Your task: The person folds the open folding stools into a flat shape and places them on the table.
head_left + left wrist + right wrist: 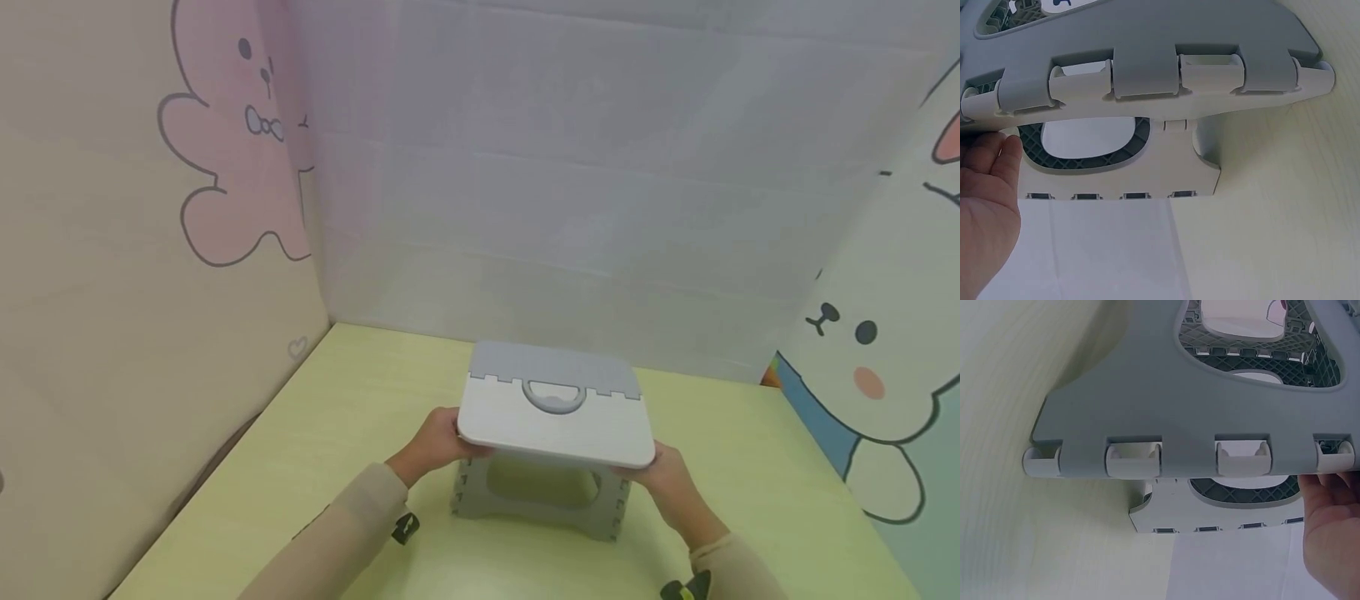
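A folding step stool (517, 421) stands unfolded on the table, its top half grey and half white with a carry handle (557, 403) in the middle. My left hand (438, 440) grips the top's left edge, and my right hand (666, 473) holds the right edge near the front corner. In the left wrist view, the left fingers (999, 156) reach under the white rim, beside the hinged side panel. From the right wrist, the right fingers (1329, 490) show tucked beneath the lower edge of the grey panel. Both thumbs are hidden.
The pale yellow table (360, 375) extends around the stool. A plain whitish sheet (600, 167) hangs behind it. Printed cartoon walls, with a pink figure (240, 175) at left and a white animal (877, 358) at right, enclose the sides.
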A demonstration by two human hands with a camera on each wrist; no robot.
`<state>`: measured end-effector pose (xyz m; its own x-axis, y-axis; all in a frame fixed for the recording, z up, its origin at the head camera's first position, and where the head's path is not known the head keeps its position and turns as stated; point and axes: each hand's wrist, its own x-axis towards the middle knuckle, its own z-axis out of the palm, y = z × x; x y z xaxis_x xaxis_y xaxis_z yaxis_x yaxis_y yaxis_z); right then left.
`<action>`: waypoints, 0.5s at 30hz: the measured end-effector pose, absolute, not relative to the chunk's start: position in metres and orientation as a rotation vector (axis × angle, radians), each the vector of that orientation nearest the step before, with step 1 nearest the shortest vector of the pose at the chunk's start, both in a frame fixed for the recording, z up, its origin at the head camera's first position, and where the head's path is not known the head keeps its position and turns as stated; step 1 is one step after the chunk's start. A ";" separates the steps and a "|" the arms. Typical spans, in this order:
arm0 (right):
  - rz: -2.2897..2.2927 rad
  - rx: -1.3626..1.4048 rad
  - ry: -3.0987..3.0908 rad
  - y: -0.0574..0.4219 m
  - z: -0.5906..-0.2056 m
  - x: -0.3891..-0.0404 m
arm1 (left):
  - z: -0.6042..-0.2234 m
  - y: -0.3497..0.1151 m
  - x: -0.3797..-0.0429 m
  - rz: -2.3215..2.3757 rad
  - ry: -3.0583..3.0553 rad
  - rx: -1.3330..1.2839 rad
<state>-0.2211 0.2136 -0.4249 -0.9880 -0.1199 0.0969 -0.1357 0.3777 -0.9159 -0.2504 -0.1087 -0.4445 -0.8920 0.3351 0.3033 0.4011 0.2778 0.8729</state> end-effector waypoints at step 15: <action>1.704 0.246 -2.615 0.214 -0.425 -0.222 | -0.445 -0.109 -0.251 -1.720 -2.459 -0.710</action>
<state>-0.2222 0.2139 -0.4246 -0.9876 -0.1251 0.0944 -0.1369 0.3956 -0.9082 -0.2512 -0.1092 -0.4454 -0.8923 0.3346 0.3031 0.3995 0.2721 0.8754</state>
